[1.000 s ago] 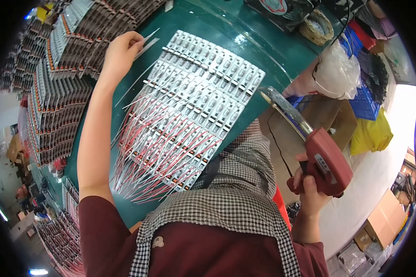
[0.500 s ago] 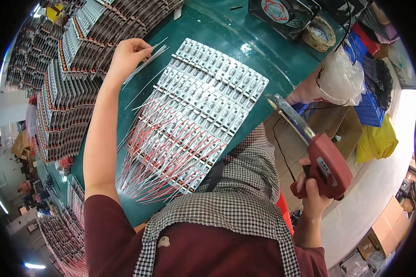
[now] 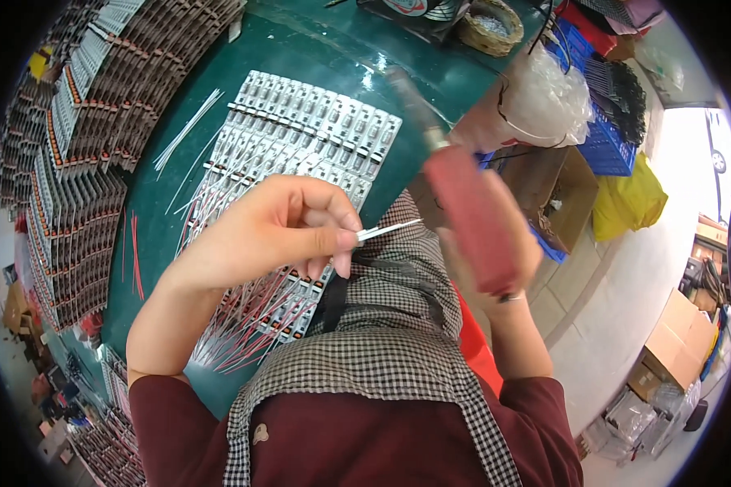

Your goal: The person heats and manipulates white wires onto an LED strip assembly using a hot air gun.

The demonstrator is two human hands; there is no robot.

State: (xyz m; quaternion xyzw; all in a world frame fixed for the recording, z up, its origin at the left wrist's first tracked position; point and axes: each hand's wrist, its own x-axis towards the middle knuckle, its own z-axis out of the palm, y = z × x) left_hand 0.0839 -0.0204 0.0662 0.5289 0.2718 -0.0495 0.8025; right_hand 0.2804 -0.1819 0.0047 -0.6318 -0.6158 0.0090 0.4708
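My left hand [image 3: 288, 227] is closed in a pinch on a few short white wires [image 3: 394, 228], whose ends stick out to the right. Beneath it lies a panel of small circuit boards [image 3: 321, 122], with many red and white wires [image 3: 248, 304] fanning off its near side. The hand covers part of the panel. My right hand [image 3: 518, 243], smeared by motion, is wrapped round the handle of a dark red soldering gun [image 3: 471, 219]. The gun's blurred tip points up and left, beyond the panel's right edge.
Loose white wires [image 3: 188, 126] and red wires [image 3: 136, 256] lie on the green table [image 3: 300, 40]. Tall stacks of board panels [image 3: 114, 105] stand at the left. A woven bowl [image 3: 489, 28] sits at the back; a clear plastic bag [image 3: 548, 97] and blue crate [image 3: 609, 142] are at the right.
My left hand has come from the loose wires at the back left to over the panel's right side, with white wires in it. The soldering gun has moved up and left.
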